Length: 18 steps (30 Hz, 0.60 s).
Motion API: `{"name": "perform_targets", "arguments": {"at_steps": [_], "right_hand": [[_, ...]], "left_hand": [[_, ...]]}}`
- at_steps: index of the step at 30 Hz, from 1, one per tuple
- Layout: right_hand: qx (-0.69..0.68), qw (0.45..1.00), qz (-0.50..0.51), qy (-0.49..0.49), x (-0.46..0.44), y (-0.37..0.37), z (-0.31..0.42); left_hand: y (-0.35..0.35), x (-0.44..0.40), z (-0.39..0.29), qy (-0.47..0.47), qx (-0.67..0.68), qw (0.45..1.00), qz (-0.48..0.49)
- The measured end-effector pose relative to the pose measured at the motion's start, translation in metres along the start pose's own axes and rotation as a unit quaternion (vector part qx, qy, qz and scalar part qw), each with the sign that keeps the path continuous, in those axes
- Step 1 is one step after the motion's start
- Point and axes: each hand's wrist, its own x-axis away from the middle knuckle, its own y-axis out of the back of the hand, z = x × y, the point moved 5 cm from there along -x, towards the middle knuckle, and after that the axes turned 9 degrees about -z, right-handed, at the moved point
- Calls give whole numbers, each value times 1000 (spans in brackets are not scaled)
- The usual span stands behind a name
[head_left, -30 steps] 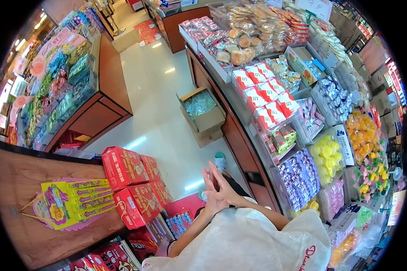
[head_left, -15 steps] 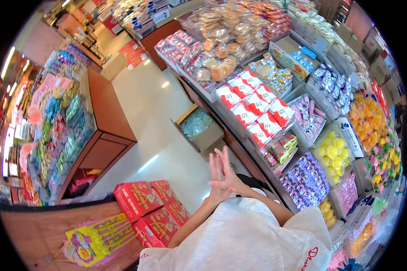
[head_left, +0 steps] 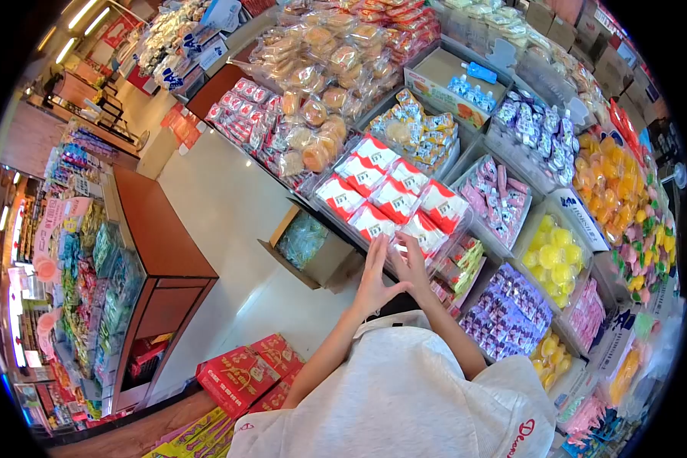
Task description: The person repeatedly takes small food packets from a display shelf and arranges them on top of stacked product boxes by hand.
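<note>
Since a second ago my view turned toward the bench (head_left: 336, 226); the left hand (head_left: 372, 287) and the right hand (head_left: 417, 273), which earlier were joined over the floor (head_left: 229, 206), are now at the bench's front edge; their fingertips, joined at first, are spread apart, while the left thumb is close to the right hand; whether these two touch, I cannot tell. I see nothing held in either hand; the red-and-white packets (head_left: 395, 200) lie in a clear tray (head_left: 458, 231) just beyond the fingertips, and I cannot tell if there is contact; by my judgement, this change makes the packets the nearest goods for both hands, but none is gripped.

As for edges, the tray's near wall is just beside the fingers; toward the right the room looks tight to me, because the yellow-green packets (head_left: 472, 266) and the purple packets (head_left: 505, 311) stand close along the same side; toward the left I find more room, above the floor, though a carton (head_left: 332, 263) stands low there, near the bench.
</note>
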Motion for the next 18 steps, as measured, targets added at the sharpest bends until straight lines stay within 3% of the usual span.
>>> {"name": "perform_targets", "arguments": {"at_steps": [3, 4, 8, 12, 15, 16, 18], "right_hand": [[257, 949, 120, 138, -14, 7, -5], [239, 950, 124, 157, -19, 4, -14], [132, 981, 120, 80, -33, -9, -27], [82, 987, 39, 135, -35, -16, -16], [26, 998, 44, 24, -32, -21, -26], [28, 998, 21, 54, -34, -23, -25], [-5, 999, 36, 12, -41, -27, -26]], "left_hand": [[5, -24, 15, 11, -156, 988, 20], [8, -31, 18, 20, -164, 986, 8], [4, -37, 75, 38, -260, 965, 7], [0, -35, 77, 5, -287, 958, -17], [2, -37, 76, -3, -241, 970, -27], [2, -37, 78, -17, -238, 970, -34], [2, -38, 78, -17, -232, 972, -32]]}}
